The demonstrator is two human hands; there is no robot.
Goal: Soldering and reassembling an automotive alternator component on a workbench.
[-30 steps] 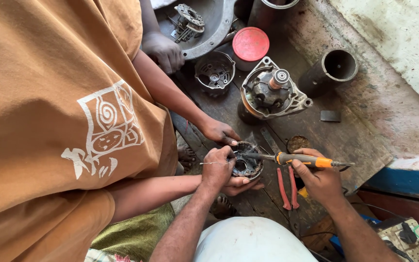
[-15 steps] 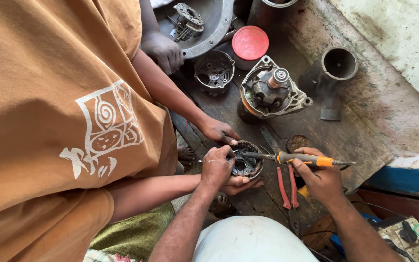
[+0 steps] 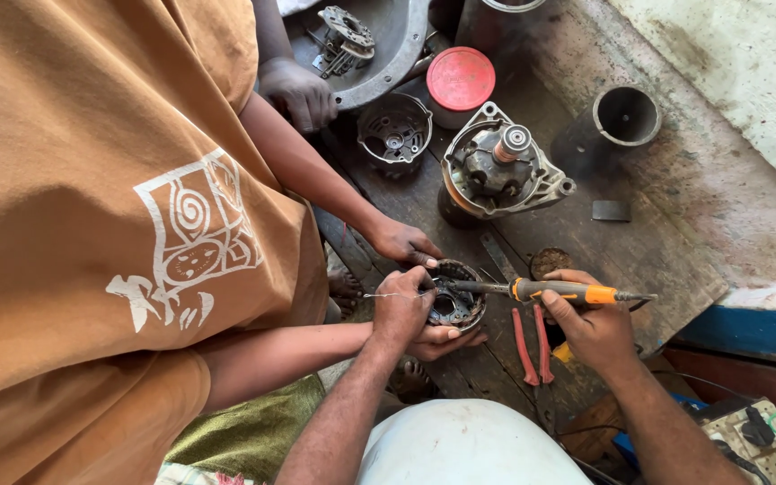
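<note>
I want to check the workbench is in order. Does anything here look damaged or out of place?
Nothing is spilled or broken. The wooden bench is worn and stained. Red-handled pliers lie loose close under the right hand, which holds a soldering iron.

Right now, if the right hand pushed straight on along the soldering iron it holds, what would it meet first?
The right hand points the soldering iron leftward; its tip already reaches the round metal part, so that comes first, then probably the left hand.
</note>
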